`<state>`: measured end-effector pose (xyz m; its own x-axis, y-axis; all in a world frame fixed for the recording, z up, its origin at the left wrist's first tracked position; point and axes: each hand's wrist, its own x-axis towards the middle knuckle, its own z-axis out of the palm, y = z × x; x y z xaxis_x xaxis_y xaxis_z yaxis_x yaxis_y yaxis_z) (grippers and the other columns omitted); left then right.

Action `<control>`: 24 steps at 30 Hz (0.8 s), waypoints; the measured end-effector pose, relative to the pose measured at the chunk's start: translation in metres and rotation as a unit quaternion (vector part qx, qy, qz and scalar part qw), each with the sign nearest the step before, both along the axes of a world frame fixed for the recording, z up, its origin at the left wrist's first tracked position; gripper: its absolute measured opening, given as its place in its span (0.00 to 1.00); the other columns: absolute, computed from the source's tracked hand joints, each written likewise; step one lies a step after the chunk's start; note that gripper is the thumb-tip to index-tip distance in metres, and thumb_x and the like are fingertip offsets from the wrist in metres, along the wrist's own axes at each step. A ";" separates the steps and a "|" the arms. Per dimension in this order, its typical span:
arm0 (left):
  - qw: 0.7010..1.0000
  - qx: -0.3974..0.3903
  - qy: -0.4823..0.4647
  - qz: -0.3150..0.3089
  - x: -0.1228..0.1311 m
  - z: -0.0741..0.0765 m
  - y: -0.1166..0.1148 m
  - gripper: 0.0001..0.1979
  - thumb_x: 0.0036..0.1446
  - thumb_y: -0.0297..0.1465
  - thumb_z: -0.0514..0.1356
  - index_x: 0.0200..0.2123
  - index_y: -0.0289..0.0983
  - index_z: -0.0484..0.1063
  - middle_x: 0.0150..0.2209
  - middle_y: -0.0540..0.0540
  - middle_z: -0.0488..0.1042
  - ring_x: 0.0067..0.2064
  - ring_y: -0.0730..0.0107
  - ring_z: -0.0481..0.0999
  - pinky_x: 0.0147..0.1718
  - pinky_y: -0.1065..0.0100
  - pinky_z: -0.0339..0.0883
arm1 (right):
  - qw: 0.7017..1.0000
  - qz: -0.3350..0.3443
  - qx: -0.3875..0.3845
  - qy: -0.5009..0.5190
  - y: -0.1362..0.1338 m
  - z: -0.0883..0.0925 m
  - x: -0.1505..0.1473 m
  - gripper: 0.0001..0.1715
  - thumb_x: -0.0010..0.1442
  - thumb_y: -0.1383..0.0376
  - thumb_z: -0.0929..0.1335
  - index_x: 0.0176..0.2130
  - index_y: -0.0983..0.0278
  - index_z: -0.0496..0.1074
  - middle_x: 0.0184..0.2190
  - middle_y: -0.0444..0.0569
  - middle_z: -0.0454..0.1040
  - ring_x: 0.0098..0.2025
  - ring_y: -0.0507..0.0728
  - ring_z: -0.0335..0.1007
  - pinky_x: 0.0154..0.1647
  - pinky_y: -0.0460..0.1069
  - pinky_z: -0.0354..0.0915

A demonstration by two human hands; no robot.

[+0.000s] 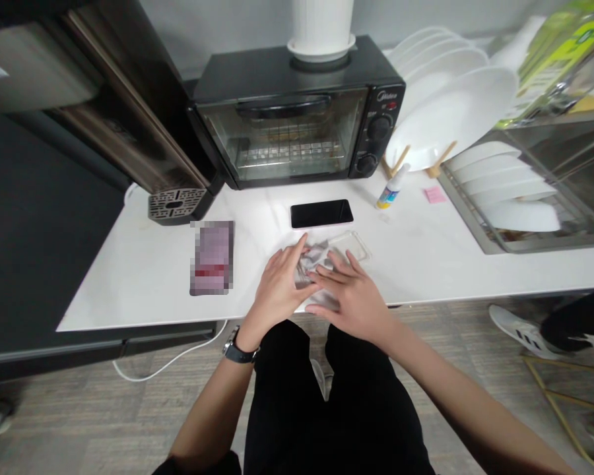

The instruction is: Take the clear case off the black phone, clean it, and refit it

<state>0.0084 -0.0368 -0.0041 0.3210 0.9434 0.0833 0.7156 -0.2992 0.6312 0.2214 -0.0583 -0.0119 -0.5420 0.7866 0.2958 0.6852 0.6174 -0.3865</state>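
Just past the counter's front edge, my left hand and my right hand lie close together over a crumpled greyish cloth or wipe. Both hands have their fingers stretched apart. My right fingertips seem to rest on the cloth, while my left thumb reaches toward my right hand. A clear phone case sticks out beyond my right fingers; its near part is hidden. Behind it a phone lies with its dark screen up. A small spray bottle stands to the right of the phone.
A blurred purple item lies on the white counter at left. Behind stand a drinks machine and a toaster oven. White plates, a pink note and a dish basin are at right. Another person's shoe shows below.
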 end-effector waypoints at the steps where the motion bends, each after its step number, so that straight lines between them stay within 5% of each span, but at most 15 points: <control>1: 1.000 0.003 0.000 -0.002 0.000 0.000 0.000 0.50 0.64 0.36 0.71 0.81 0.45 0.49 0.69 0.40 0.75 0.70 0.50 0.74 0.74 0.47 0.60 | 1.000 0.013 -0.009 0.003 -0.005 0.002 0.002 0.33 0.73 0.44 0.71 0.65 0.61 0.78 0.63 0.54 0.82 0.77 0.73 0.63 0.80 0.76 0.54; 10: 1.000 -0.007 0.001 0.000 0.001 0.001 -0.001 0.54 0.63 0.37 0.72 0.82 0.51 0.43 0.70 0.43 0.75 0.73 0.50 0.71 0.77 0.43 0.53 | 0.982 -0.161 0.078 -0.056 0.005 0.000 0.057 0.24 0.77 0.53 0.69 0.62 0.62 0.81 0.59 0.57 0.84 0.79 0.76 0.57 0.80 0.81 0.48; 14: 1.000 0.002 -0.005 -0.003 0.000 -0.004 0.001 0.54 0.64 0.39 0.72 0.82 0.52 0.42 0.70 0.43 0.75 0.73 0.51 0.72 0.77 0.43 0.54 | 0.991 -0.116 0.055 -0.032 0.013 -0.003 0.021 0.32 0.73 0.48 0.71 0.67 0.64 0.78 0.63 0.61 0.81 0.79 0.78 0.58 0.78 0.79 0.56; 19: 1.000 0.013 0.004 0.000 -0.002 -0.005 0.000 0.52 0.63 0.37 0.73 0.81 0.42 0.48 0.69 0.36 0.75 0.71 0.48 0.74 0.75 0.46 0.61 | 1.000 -0.025 0.013 -0.005 -0.009 0.003 -0.014 0.29 0.75 0.47 0.69 0.65 0.57 0.79 0.63 0.53 0.82 0.78 0.74 0.61 0.78 0.78 0.59; 24: 1.000 0.004 0.004 0.000 0.000 0.000 -0.004 0.53 0.64 0.38 0.72 0.82 0.48 0.44 0.70 0.41 0.75 0.73 0.50 0.72 0.76 0.44 0.58 | 0.992 -0.121 0.039 -0.024 -0.024 0.003 0.019 0.23 0.77 0.52 0.67 0.63 0.57 0.80 0.61 0.54 0.83 0.77 0.74 0.63 0.77 0.80 0.57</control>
<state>0.0088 -0.0406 -0.0045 0.3216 0.9426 0.0893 0.7201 -0.3048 0.6233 0.2409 -0.0819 -0.0084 -0.3557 0.8708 0.3394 0.8327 0.4602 -0.3080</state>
